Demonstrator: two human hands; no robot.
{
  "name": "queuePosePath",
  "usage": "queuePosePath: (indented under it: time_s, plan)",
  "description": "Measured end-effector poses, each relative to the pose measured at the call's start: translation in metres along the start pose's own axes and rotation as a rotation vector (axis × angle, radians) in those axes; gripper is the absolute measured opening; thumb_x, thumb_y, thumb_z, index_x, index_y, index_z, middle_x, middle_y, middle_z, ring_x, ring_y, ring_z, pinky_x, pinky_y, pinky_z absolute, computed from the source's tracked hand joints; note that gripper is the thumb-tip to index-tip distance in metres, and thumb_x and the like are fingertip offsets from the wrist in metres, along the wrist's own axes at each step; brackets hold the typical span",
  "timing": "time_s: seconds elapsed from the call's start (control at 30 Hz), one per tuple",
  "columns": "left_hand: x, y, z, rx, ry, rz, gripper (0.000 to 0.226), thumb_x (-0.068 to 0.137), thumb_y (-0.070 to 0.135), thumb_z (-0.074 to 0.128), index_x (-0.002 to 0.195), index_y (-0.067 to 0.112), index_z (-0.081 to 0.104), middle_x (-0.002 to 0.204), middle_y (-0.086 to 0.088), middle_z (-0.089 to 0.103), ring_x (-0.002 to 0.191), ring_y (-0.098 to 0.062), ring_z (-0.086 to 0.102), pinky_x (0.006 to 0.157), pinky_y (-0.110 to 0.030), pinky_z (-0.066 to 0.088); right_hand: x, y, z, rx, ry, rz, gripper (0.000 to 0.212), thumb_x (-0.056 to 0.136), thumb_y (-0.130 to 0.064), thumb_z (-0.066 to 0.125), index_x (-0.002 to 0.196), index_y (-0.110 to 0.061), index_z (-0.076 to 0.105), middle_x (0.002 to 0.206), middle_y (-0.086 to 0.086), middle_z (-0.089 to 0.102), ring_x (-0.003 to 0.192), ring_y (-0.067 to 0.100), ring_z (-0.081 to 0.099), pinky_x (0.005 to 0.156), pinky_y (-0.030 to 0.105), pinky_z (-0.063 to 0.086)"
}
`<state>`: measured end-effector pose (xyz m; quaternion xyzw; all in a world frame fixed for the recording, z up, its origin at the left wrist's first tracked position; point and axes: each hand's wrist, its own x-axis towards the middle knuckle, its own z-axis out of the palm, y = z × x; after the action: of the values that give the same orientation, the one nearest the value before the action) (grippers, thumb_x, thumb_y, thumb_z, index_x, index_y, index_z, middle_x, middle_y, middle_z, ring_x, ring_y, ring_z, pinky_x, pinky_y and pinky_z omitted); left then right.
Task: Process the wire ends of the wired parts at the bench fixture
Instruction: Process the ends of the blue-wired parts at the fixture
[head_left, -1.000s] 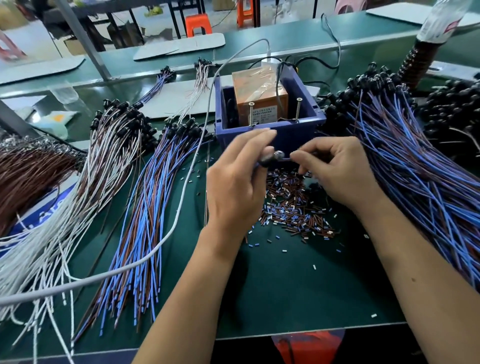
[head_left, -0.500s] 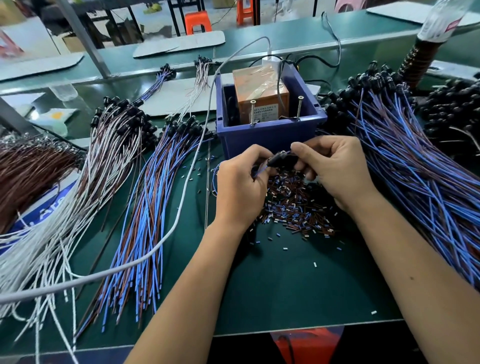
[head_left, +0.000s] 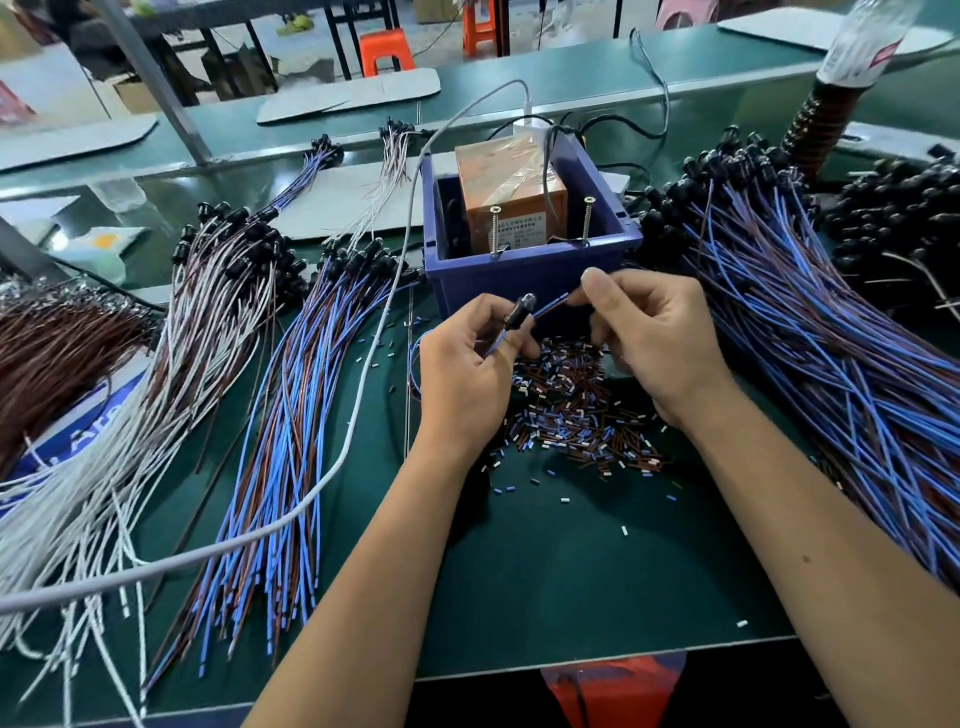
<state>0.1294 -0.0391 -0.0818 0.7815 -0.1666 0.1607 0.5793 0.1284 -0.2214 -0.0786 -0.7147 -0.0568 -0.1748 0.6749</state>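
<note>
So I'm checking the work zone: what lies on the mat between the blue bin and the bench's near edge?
In the head view, between the blue bin and the near edge lie both hands, the left hand and right hand holding a wired part, then a pile of cut insulation bits, then bare green mat.

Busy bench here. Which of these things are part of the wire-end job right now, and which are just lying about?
In the job:
- wired part, gripped by the left hand
- its wire ends, pinched by the right hand
- blue box with the two upright screws
- blue wire bundles
- stripped bits

Lying about:
- brown wires
- grey cable
- orange stool
- bottle
</note>
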Motion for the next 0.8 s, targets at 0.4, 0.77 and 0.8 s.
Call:
queuePosePath:
  time_s: [0.4, 0.77, 0.8]
  plan:
    - [-0.001, -0.001, -0.001, 0.037, -0.074, 0.028, 0.029, 0.094, -0.001, 0.067, 0.08, 0.024, 0.064, 0.067, 0.011, 0.067, 0.059, -0.001, 0.055, 0.061, -0.014, 0.039, 0.001, -0.005, 0.0, 0.045, 0.159, -0.01, 0.018, 0.093, -0.022, 0.072, 0.075, -0.022, 0.071, 0.054, -0.014, 0.053, 0.044, 0.003, 0.04, 0.044, 0.018, 0.033]
    - [-0.002, 0.004, 0.006, -0.117, 0.096, 0.055, 0.01, 0.095, 0.005, 0.067, 0.087, 0.01, 0.072, 0.079, 0.003, 0.075, 0.076, -0.012, 0.073, 0.074, -0.022, 0.055, -0.018, -0.016, 0.031, 0.27, 0.001, -0.001, 0.006, 0.093, 0.005, 0.07, 0.098, 0.005, 0.073, 0.069, 0.001, 0.075, 0.044, -0.002, 0.059, 0.048, 0.006, 0.043]
    - [-0.002, 0.004, 0.007, -0.13, 0.092, 0.056, 0.01, 0.095, 0.005, 0.068, 0.088, 0.01, 0.072, 0.08, 0.003, 0.075, 0.077, -0.013, 0.074, 0.074, -0.023, 0.056, -0.018, -0.017, 0.033, 0.306, 0.011, 0.016, 0.006, 0.093, 0.007, 0.069, 0.098, 0.006, 0.072, 0.069, 0.004, 0.075, 0.043, -0.002, 0.058, 0.046, 0.006, 0.042]
